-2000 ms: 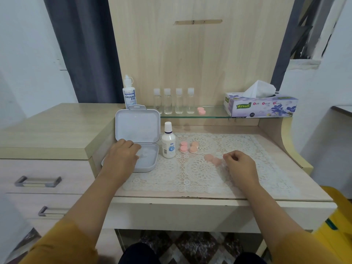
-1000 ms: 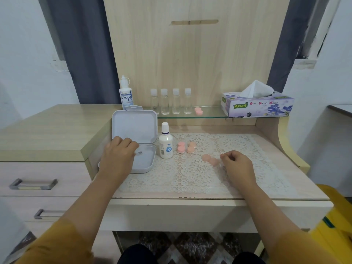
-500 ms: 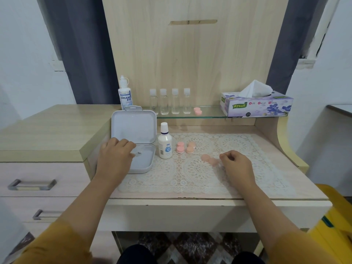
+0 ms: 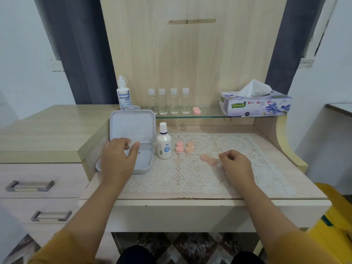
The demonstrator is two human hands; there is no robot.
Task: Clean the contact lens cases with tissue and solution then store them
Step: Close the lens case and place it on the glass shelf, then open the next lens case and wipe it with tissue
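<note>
A pale pink contact lens case lies on the lace mat near the middle of the worktop, just left of the right hand. That hand rests on the mat with its fingers curled in; its fingertips are close to the case, but whether they touch it or pinch anything cannot be told. Two more pink cases stand side by side further back on the mat, one pink and one more orange, both near a small white solution bottle that stands upright. Left of that bottle sits a grey storage box, lid raised and leaning back. The left hand hovers over the box's open tray with fingers loosely spread and holding nothing; the view is blurred there.

Behind, on a glass shelf, another pink case lies beside four small clear bottles in a row. A taller bottle marked "Dream Eye" stands at the shelf's left end, and a tissue box with a sheet sticking up sits at the right end.
</note>
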